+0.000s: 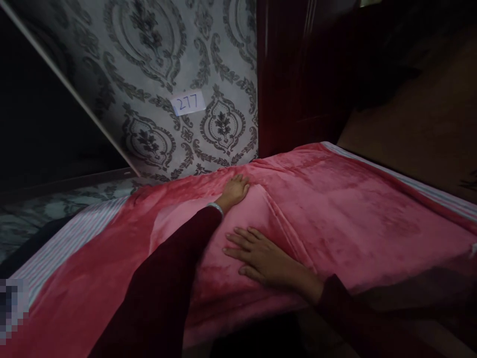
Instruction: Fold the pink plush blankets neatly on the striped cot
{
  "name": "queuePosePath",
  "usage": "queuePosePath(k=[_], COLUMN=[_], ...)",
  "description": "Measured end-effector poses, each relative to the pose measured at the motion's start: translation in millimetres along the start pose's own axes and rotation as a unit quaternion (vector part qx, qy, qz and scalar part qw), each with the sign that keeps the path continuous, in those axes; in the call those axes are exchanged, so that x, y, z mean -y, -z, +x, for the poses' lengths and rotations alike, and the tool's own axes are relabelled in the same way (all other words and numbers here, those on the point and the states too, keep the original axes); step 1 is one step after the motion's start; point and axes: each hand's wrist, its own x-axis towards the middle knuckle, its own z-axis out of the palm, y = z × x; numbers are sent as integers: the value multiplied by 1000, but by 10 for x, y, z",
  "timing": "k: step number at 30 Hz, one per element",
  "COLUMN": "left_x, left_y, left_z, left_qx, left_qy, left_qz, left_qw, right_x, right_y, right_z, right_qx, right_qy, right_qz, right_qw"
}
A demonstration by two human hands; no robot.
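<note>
Okay, the right hand's fingers [238, 251] are spread apart and lie flat on the pink fleece blanket [354, 214], clamped on nothing, with the right hand [264, 261] pressing down just beside a diagonal fold [283, 228] in the fleece. Up ahead, the left hand [234, 193] sits palm-down on the blanket too, its fingers close together and unclamped, right at the top end of that fold, with a pale bracelet [215, 209] around the wrist. Dark maroon sleeves [156, 293] cover both arms. The blanket is spread across a bed, with striped fabric [70, 243] showing past its left edge and again along the far right edge. Beyond the bed, damask wallpaper [186, 59] carries a white label [188, 103] with 277 handwritten in blue, a dark red wooden panel [298, 74] stands beside it, and a brown floor [417, 124] stretches away to the right.
</note>
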Motion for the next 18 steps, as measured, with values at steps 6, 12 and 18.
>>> queuePosePath(k=[6,12,18], left_x=[-239,-99,511], left_y=[484,963,948], left_z=[-480,-1484,-1918], left_qx=[35,102,92], left_qy=[-98,-148,-10], left_qz=[-71,-175,-138], left_qw=[992,968,986], right_x=[-100,213,815], right_y=[-82,134,-50], right_z=[-47,220,958], right_qx=[9,37,92], right_qy=[0,51,152], right_qz=[-21,-36,42], right_qw=[1000,997,983])
